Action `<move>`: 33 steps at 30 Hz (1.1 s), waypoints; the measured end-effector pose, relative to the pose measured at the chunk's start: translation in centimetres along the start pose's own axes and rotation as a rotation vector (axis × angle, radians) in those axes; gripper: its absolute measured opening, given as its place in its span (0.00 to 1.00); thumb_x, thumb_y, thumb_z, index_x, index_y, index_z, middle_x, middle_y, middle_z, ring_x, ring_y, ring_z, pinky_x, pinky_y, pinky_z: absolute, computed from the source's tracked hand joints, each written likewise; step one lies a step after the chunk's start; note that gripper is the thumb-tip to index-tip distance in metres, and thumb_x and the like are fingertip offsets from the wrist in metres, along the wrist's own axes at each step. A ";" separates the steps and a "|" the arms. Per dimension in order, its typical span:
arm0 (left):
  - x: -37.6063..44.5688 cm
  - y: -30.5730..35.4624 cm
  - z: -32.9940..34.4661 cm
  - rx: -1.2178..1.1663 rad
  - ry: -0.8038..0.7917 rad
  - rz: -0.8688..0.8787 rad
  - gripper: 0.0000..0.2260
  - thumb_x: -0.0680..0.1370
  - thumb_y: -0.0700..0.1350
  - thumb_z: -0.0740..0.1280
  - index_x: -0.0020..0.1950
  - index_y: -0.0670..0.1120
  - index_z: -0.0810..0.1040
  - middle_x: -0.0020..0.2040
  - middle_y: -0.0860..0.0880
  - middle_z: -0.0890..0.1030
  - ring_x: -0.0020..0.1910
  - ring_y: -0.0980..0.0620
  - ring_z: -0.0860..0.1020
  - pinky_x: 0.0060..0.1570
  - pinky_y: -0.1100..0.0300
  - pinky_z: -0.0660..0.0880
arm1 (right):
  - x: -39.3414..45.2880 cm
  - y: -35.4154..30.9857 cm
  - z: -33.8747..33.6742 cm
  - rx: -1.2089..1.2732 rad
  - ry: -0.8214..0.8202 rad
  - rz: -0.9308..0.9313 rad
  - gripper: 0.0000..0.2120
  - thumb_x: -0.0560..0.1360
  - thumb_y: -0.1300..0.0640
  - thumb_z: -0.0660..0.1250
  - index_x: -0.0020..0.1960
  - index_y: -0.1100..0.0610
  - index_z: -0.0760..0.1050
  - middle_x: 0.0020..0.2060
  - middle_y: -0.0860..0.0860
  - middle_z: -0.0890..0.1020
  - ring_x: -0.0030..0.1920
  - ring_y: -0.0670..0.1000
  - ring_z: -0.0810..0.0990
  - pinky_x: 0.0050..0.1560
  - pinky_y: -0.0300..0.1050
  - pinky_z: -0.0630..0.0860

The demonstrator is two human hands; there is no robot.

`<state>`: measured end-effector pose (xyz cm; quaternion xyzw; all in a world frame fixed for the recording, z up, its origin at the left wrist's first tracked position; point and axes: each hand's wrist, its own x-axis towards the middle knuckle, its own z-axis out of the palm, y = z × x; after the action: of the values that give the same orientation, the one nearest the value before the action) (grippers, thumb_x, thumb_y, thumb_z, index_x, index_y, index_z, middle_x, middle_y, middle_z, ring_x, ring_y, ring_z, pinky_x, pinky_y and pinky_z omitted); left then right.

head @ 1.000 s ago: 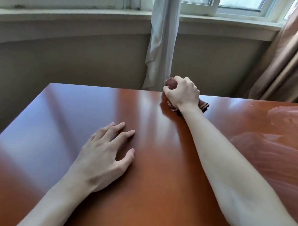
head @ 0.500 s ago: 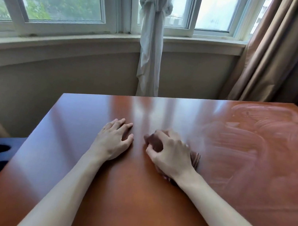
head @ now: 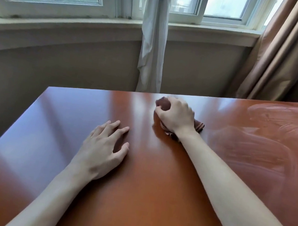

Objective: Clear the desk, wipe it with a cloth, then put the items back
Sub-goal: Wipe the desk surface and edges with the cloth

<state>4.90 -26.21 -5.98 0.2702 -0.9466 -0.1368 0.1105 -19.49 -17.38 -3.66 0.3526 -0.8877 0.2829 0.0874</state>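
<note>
2 hands (head: 175,116) on desk (head: 151,199), right gripping cloth (head: 199,125).

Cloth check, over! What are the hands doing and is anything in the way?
Right hand grips brown cloth on desk. Left hand flat, fingers spread. Wet streaks to the right. Nothing blocking.

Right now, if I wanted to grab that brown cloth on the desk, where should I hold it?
Probably best from above, at the bunched middle, as the right hand does now: its fingers curl round the brown cloth, wadded into a lump on the desk. A fold pokes out past the thumb and a flat corner by the wrist; pinching those would likely unravel it.
</note>
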 end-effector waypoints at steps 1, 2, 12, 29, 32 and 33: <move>0.1 0.0 0.0 -0.003 0.003 0.001 0.33 0.73 0.68 0.45 0.78 0.63 0.61 0.80 0.59 0.58 0.79 0.57 0.52 0.77 0.55 0.53 | 2.2 0.4 0.8 -0.013 0.014 0.010 0.14 0.72 0.41 0.66 0.49 0.50 0.78 0.46 0.52 0.77 0.50 0.61 0.79 0.45 0.49 0.69; 0.1 0.0 0.0 -0.005 0.006 -0.001 0.33 0.73 0.68 0.45 0.78 0.64 0.61 0.79 0.60 0.58 0.79 0.58 0.51 0.77 0.56 0.53 | 4.3 0.7 1.4 -0.026 0.025 0.023 0.15 0.72 0.41 0.66 0.50 0.51 0.78 0.47 0.53 0.77 0.51 0.62 0.79 0.46 0.49 0.69; -0.1 0.4 -0.3 0.028 -0.007 -0.005 0.35 0.72 0.68 0.42 0.78 0.63 0.60 0.80 0.59 0.57 0.79 0.56 0.51 0.77 0.56 0.51 | 5.1 0.6 0.9 -0.059 0.021 0.012 0.15 0.73 0.41 0.66 0.49 0.52 0.77 0.45 0.51 0.73 0.52 0.61 0.78 0.46 0.51 0.71; -0.2 0.3 -0.1 0.030 -0.055 0.017 0.34 0.74 0.66 0.45 0.80 0.58 0.60 0.81 0.51 0.58 0.80 0.49 0.53 0.79 0.51 0.50 | -18.8 -2.0 -7.5 0.022 -0.041 -0.125 0.14 0.72 0.39 0.66 0.50 0.47 0.77 0.46 0.44 0.77 0.50 0.51 0.78 0.46 0.48 0.76; 0.0 0.1 0.0 0.013 -0.030 0.018 0.36 0.73 0.68 0.43 0.80 0.59 0.60 0.81 0.53 0.58 0.80 0.51 0.52 0.79 0.52 0.50 | -12.4 -1.1 -5.1 0.005 -0.044 -0.061 0.13 0.73 0.40 0.67 0.50 0.49 0.78 0.47 0.47 0.77 0.50 0.57 0.79 0.46 0.49 0.74; 0.0 0.0 0.1 0.007 -0.020 0.018 0.36 0.72 0.68 0.43 0.80 0.59 0.61 0.81 0.53 0.58 0.80 0.51 0.52 0.78 0.52 0.51 | -9.9 -0.8 -4.2 0.003 -0.040 -0.034 0.13 0.73 0.41 0.67 0.50 0.49 0.78 0.47 0.49 0.77 0.50 0.58 0.79 0.47 0.50 0.74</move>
<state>4.84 -26.17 -6.04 0.2608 -0.9505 -0.1354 0.1012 -11.82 -9.72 -3.33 0.3734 -0.8827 0.2757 0.0737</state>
